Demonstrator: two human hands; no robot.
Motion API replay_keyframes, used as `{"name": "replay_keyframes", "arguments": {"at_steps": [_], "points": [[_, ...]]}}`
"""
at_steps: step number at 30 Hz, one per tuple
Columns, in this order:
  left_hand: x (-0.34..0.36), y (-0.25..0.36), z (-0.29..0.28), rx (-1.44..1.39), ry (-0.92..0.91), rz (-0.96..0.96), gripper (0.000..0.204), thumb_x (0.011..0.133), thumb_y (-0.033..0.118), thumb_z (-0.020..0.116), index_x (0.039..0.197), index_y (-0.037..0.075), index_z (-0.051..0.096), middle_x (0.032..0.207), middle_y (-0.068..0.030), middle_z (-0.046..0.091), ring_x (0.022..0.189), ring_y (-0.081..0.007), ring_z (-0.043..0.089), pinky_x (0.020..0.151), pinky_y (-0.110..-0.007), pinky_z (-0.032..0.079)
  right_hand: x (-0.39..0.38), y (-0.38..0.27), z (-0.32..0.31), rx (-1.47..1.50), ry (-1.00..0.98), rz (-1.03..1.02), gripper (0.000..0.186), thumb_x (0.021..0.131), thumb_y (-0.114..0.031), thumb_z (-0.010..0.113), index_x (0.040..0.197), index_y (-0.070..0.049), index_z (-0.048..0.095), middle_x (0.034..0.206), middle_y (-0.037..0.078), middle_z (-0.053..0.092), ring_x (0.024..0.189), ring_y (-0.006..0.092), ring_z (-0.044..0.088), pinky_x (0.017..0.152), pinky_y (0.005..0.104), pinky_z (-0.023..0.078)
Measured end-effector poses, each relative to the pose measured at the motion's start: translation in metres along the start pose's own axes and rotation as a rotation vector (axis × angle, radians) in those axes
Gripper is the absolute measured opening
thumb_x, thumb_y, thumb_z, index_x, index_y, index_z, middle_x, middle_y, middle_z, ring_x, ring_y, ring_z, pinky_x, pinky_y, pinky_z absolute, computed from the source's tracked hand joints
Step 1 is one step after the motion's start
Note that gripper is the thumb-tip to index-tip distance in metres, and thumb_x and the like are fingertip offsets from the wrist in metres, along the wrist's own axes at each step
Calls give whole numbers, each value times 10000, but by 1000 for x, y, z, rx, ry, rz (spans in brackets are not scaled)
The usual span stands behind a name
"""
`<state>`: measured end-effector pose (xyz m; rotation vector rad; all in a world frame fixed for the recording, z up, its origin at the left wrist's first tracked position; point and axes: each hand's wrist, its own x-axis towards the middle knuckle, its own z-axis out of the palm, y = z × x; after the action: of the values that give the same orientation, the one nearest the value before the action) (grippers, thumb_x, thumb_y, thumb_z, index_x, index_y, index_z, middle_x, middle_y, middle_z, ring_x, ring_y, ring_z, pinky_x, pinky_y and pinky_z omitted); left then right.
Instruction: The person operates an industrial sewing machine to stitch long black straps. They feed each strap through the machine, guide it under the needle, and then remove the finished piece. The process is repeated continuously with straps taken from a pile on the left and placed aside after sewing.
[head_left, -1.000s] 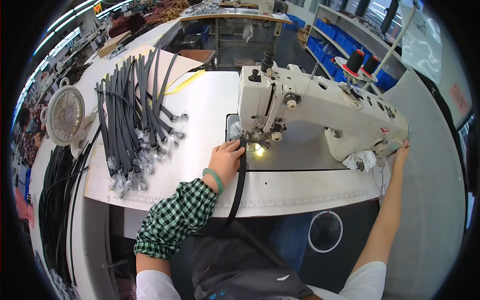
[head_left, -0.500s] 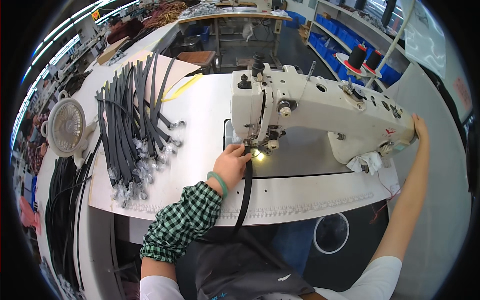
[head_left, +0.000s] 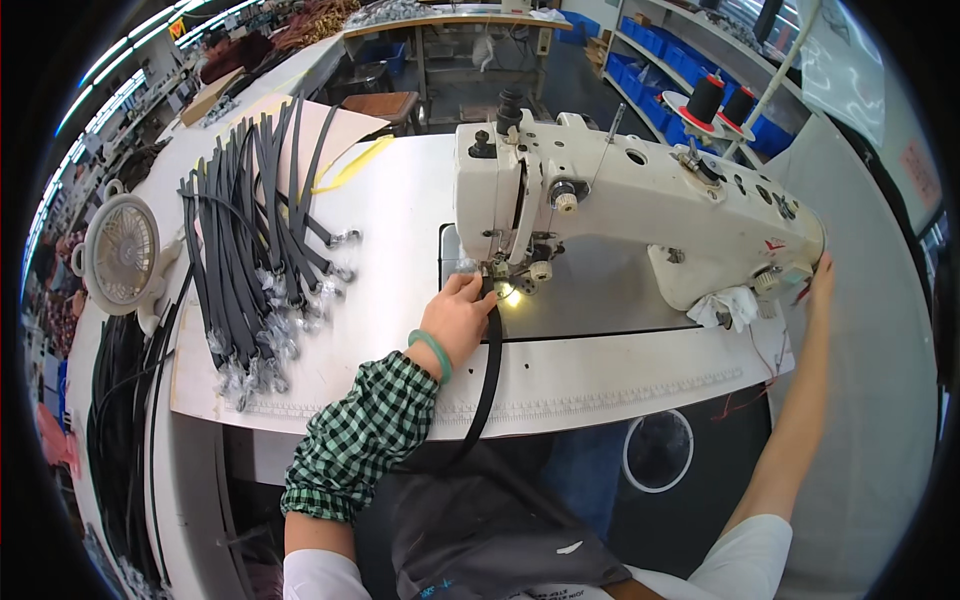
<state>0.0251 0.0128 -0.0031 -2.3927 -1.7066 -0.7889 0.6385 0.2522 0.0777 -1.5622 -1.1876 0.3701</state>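
My left hand [head_left: 458,318] is closed on a black strap [head_left: 492,370] right by the needle area of a white sewing machine [head_left: 630,190]. From my fingers the strap curves down over the table's front edge toward my lap. A small clear-wrapped piece shows by my fingertips. My right hand [head_left: 823,274] is at the far right end of the machine head, by the handwheel side; its fingers are mostly hidden behind the machine. A small lamp [head_left: 511,297] lights the spot beside the needle.
Left on the white table [head_left: 400,210] lies a pile of dark straps [head_left: 240,250] with plastic-wrapped metal ends. Beyond it stand a small fan [head_left: 125,252] and long black strips [head_left: 120,400]. Black thread spools [head_left: 706,100] stand behind the machine; white cloth [head_left: 725,308] hangs at its base.
My right hand has slid downward round the machine's end, so less of it shows. My left hand stays on the strap by the needle. The whole view has shifted slightly.
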Motion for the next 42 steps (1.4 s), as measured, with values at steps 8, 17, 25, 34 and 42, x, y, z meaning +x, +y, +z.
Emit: {"name": "replay_keyframes", "arguments": {"at_steps": [8,17,25,34,42], "points": [[-7,-4,-4,36,0,-3,341,621,-7,570,960,27,585,1043,-154,531,1004,-282,484,837,-332,439,-19,-23,24,-139,-39,-133,430,889,-407,367,1042,-24,489,765,59,548,570,162,510,496,285,409],[1,-5,2,26,22,19,342,619,-11,575,956,36,601,1056,-143,540,1006,-270,490,833,-326,449,-33,17,40,107,300,-242,417,898,-384,373,991,4,496,880,77,554,740,165,528,645,296,432],[-3,-6,2,78,14,0,348,623,-21,577,960,60,609,1054,-134,544,1005,-258,492,830,-318,450,-30,-7,35,82,220,-194,492,894,-415,372,1108,17,470,1013,120,554,939,212,521,811,307,393],[3,-5,5,26,29,-1,350,628,-17,579,967,67,608,1055,-131,545,1009,-263,490,811,-322,462,-8,15,8,-144,169,-26,558,879,-447,358,1107,45,491,1061,156,556,1000,244,506,851,313,370],[-3,-8,1,41,20,-19,354,626,-18,575,967,69,608,1072,-136,538,1013,-266,488,819,-321,459,-58,29,48,224,287,-89,538,904,-437,316,1159,20,439,1146,113,501,1016,237,492,829,327,384]]}}
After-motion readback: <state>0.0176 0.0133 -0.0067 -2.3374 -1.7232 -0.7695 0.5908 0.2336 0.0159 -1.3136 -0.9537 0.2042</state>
